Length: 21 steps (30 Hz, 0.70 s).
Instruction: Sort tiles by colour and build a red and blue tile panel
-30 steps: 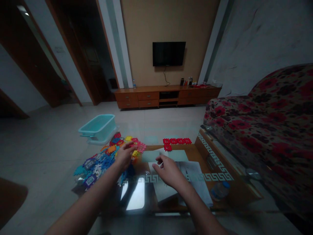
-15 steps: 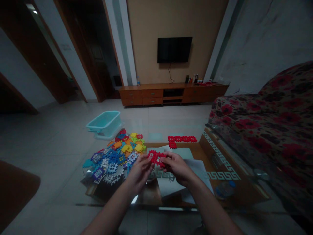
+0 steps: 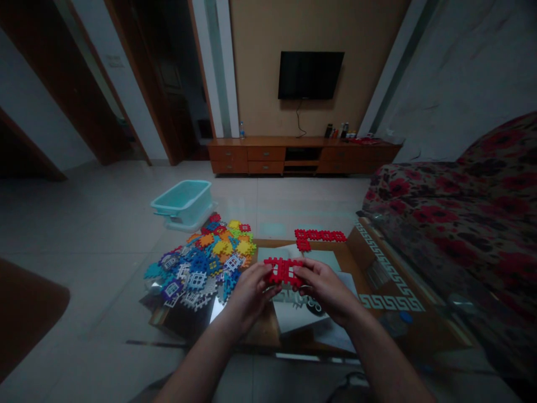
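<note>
Two red window-shaped interlocking blocks [image 3: 283, 271] are held side by side above the glass table, edge against edge. My left hand [image 3: 255, 286] pinches the left block, and my right hand [image 3: 318, 281] pinches the right one. Whether their teeth are fully locked I cannot tell. Beyond my hands, a row of joined red blocks [image 3: 321, 235] lies on the glass, with one more red block below its left end. A heap of mixed interlocking blocks [image 3: 205, 260] in blue, white, yellow, orange and purple is piled to the left of my hands.
A turquoise plastic bin [image 3: 182, 204] stands behind the heap at the left. Under the glass lie white papers [image 3: 293, 319] and a bottle with a blue cap [image 3: 398, 323]. A flowered sofa [image 3: 457, 196] borders the right side; a wooden TV cabinet [image 3: 264, 157] lines the far wall.
The two red blocks have gone from tilted to nearly level and squarely lined up between my hands. The camera view has shifted slightly.
</note>
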Each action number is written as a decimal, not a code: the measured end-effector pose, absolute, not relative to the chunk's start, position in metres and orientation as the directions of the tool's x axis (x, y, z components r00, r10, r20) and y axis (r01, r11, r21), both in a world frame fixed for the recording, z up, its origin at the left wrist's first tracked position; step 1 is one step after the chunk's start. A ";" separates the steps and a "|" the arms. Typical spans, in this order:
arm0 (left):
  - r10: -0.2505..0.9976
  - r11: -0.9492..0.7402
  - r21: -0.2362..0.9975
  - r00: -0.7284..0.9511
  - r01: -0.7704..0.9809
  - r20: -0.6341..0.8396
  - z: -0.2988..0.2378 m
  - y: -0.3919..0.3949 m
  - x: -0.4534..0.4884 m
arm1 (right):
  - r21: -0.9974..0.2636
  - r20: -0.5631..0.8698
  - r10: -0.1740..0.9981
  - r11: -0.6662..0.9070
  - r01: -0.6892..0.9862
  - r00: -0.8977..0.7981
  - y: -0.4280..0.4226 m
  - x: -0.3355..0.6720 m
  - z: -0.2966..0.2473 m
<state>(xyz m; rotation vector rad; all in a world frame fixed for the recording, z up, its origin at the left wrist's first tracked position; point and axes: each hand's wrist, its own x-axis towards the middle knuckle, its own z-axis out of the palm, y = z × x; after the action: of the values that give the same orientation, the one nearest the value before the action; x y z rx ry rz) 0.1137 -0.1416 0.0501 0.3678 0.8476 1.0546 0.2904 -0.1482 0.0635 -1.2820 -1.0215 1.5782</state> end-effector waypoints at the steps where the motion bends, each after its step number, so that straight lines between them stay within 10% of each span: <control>1: 0.880 0.467 0.658 0.242 -0.590 -0.407 0.050 -0.142 0.114 | -0.939 -0.305 0.944 -0.320 -0.124 -0.126 -0.150 0.291 0.065; 21: 0.884 0.441 0.641 0.178 -0.628 -0.433 0.070 -0.137 0.104 | -0.908 -0.269 0.959 -0.285 -0.308 -0.092 -0.159 0.304 0.080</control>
<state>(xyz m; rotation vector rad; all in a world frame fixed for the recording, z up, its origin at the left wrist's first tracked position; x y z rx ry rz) 0.1037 -0.1366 0.0703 0.3519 0.8662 1.1002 0.3040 -0.1593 0.0797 -1.1359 -0.8484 1.5852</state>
